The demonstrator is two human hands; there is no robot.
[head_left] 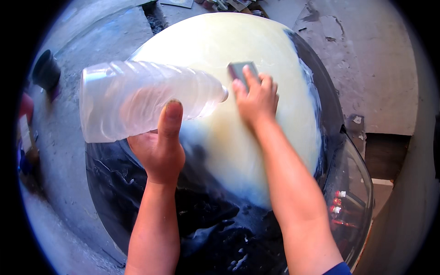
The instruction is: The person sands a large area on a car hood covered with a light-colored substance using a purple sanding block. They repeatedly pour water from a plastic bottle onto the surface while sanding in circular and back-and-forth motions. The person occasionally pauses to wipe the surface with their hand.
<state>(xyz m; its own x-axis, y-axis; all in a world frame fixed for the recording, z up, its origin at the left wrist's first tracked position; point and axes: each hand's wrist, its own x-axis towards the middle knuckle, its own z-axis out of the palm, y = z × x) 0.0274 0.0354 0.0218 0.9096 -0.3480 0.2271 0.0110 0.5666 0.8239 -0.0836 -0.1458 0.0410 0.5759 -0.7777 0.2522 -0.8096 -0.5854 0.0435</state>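
My left hand (161, 153) is closed around a clear ribbed plastic bottle (107, 103). The bottle lies sideways in the air, its narrow neck pointing right over a curved panel (215, 39). That panel has a large pale yellow, wet-looking patch that fades into glossy black. My right hand (259, 101) grips a dark grey sanding block (237, 68) and presses it flat on the pale patch, right of the bottle's mouth. Fingers lie over the block, hiding part of it. White smears run along the patch's right edge.
A clear lamp cover (350, 183) with small red and white parts inside adjoins the panel at the right. A dark cup (46, 70) stands at the far left on the grey floor (68, 201). Scraps and debris (229, 5) lie beyond the panel. A dark gap (386, 155) shows at the right.
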